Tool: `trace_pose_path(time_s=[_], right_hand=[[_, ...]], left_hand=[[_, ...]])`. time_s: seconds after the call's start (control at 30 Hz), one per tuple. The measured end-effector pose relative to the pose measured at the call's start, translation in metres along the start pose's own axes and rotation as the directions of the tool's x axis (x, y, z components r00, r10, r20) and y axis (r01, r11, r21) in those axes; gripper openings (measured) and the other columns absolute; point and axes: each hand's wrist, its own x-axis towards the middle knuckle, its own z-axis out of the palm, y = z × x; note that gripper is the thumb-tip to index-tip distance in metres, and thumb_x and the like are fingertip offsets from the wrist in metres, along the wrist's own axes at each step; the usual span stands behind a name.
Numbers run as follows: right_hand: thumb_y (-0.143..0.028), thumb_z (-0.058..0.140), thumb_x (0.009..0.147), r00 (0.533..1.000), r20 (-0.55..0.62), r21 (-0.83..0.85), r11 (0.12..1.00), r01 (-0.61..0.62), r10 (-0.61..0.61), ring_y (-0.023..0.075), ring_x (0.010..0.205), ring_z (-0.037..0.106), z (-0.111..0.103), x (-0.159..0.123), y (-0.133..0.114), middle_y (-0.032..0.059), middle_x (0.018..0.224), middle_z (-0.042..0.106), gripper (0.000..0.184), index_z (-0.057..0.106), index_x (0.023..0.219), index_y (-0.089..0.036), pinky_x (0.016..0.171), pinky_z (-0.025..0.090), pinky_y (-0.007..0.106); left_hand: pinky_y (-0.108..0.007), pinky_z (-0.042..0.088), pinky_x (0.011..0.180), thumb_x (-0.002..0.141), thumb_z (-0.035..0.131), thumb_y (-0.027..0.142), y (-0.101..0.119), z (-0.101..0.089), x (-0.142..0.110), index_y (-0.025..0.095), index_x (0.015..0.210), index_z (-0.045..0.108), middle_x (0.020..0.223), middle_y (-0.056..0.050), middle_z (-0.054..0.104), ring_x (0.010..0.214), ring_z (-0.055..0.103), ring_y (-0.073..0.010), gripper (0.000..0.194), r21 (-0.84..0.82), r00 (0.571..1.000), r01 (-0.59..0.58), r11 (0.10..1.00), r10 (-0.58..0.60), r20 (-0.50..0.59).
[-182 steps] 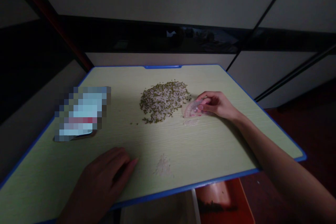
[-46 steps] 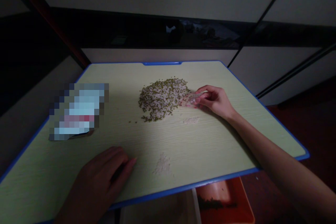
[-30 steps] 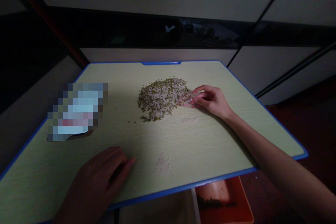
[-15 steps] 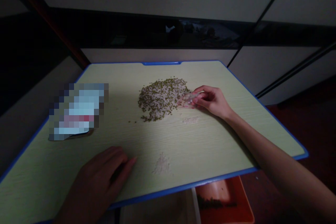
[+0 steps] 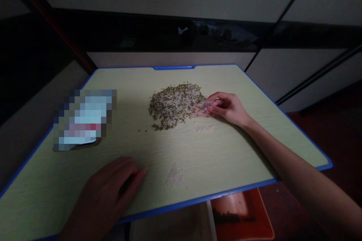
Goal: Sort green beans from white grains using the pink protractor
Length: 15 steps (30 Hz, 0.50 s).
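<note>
A heap of small green beans (image 5: 181,89) mixed with pale rice-like grains (image 5: 169,106) lies on the tabletop (image 5: 127,83). At its right edge my right hand (image 5: 226,107) pinches a clear plastic packet (image 5: 204,108) with pink-red markings between thumb and fingers. The packet touches or nearly touches the heap; its contents are too blurred to make out. Below it lies a small patch of pale grains (image 5: 205,128). Near the front edge, my left hand (image 5: 113,180) rests loosely on the table, fingers bent, thumb apart, nothing seen in it. A second pale pile (image 5: 174,176) lies to its right.
A blurred-out phone-like object (image 5: 87,118) lies on the left. Blue trim (image 5: 226,194) edges the table. Beneath the front edge are a pale bin (image 5: 172,224) and an orange bin (image 5: 254,211) with dark bits inside. Cabinet fronts (image 5: 169,58) stand behind.
Very little differs. My right hand keeps hold of the plastic packet, which is tilted slightly differently. My left hand stays in place.
</note>
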Motion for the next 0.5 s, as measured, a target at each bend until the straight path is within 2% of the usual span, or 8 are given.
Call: trace_pose_path(time_s=[0.13, 0.3, 0.5], right_hand=[[-0.023, 0.070, 0.063, 1.000, 0.020, 0.009, 1.000, -0.001, 0.001, 0.0085, 0.044, 0.052, 0.0001, -0.0013, -0.0006, -0.0007, 0.054, 0.062, 0.022, 0.060, 0.079, -0.015, 0.040, 0.038, 0.020], [-0.023, 0.070, 0.064, 0.998, 0.055, 0.016, 1.000, 0.013, -0.014, 0.0100, 0.047, 0.055, 0.0015, -0.0021, 0.0002, 0.0010, 0.057, 0.064, 0.022, 0.060, 0.081, -0.014, 0.042, 0.040, 0.021], [-0.024, 0.070, 0.063, 1.000, 0.012, -0.016, 1.000, 0.002, -0.002, 0.0093, 0.044, 0.054, 0.0028, -0.0017, -0.0008, -0.0002, 0.056, 0.064, 0.023, 0.060, 0.082, -0.015, 0.040, 0.038, 0.020]], left_hand=[[-0.021, 0.045, 0.051, 0.092, 0.039, 0.041, -0.0016, 0.0003, -0.0024, 0.023, 0.061, 0.051, 0.055, 0.004, 0.056, 0.049, 0.058, -0.0101, 0.038, 0.001, 0.999, 0.012, 1.000, -0.012, 0.036], [-0.021, 0.045, 0.051, 0.092, 0.040, 0.041, -0.0004, -0.0012, -0.0012, 0.024, 0.062, 0.051, 0.056, 0.005, 0.055, 0.050, 0.057, -0.0100, 0.036, -0.023, 1.000, 0.014, 1.000, -0.014, -0.008], [-0.021, 0.045, 0.055, 0.092, 0.040, 0.039, -0.0009, 0.0006, -0.0019, 0.024, 0.063, 0.052, 0.057, 0.004, 0.056, 0.052, 0.057, -0.0101, 0.035, -0.023, 1.000, 0.014, 1.000, -0.014, 0.014]])
